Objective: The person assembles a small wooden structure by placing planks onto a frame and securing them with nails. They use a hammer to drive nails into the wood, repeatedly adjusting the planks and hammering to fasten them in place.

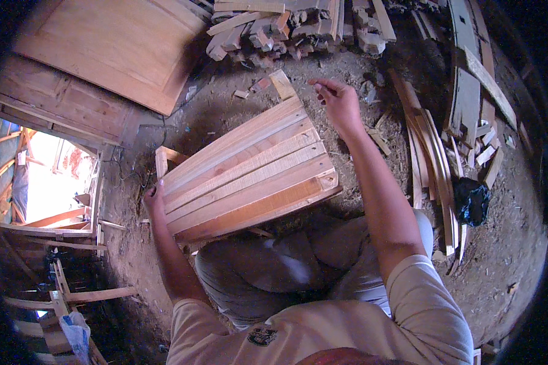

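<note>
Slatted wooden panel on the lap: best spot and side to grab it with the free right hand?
Grip the slatted wooden panel at its far right end, opposite the left hand that holds the near left edge. Bring the right hand down from above onto that upper end beside the protruding slat. The panel is long and tilted across the lap, so holds at opposite ends should steady it.

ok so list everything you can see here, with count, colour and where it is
slatted wooden panel: one, pale orange-brown, centre, resting on the lap
large wooden board: one, light brown, upper left
offcut pile: many pieces, pale wood, top centre
long wood strips: several, brown, on the dirt at right
dark bag: one, black-blue, right of the strips
white bag: one, lower left
dirt floor: brown, littered with chips
left hand: grip on the panel's left edge
right hand: raised above the panel's far corner, fingers loosely curled, holding nothing visible
</note>
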Available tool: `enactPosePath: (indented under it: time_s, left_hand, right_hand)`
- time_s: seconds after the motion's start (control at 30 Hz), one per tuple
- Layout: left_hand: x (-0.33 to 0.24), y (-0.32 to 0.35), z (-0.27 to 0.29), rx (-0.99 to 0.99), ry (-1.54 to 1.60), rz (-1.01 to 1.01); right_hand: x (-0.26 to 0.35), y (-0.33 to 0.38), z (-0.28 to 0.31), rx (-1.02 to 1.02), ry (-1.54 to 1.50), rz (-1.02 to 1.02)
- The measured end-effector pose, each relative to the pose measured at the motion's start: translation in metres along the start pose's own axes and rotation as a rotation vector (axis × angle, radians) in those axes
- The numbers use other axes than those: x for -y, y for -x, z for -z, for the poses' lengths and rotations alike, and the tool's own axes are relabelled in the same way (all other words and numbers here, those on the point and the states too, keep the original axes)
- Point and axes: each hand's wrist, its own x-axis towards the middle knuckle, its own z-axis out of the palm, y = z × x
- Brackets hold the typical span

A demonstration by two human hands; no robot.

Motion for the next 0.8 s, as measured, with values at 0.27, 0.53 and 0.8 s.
enactPosePath:
  time_s: [0.27, 0.53, 0.8]
  left_hand:
    - [0.02, -0.015, -0.009, 0.015, -0.034, 0.057]
    - [0.025, -0.015, -0.003, 0.009, 0.047, 0.001]
    - [0.013, -0.011, 0.002, -0.017, -0.084, 0.032]
  right_hand:
    - [-0.02, -0.007, 0.006, -0.09, 0.031, 0.136]
    - [-0.002, -0.005, 0.006, -0.216, -0.363, -0.138]
    - [-0.017, -0.012, 0.011, -0.153, -0.333, -0.146]
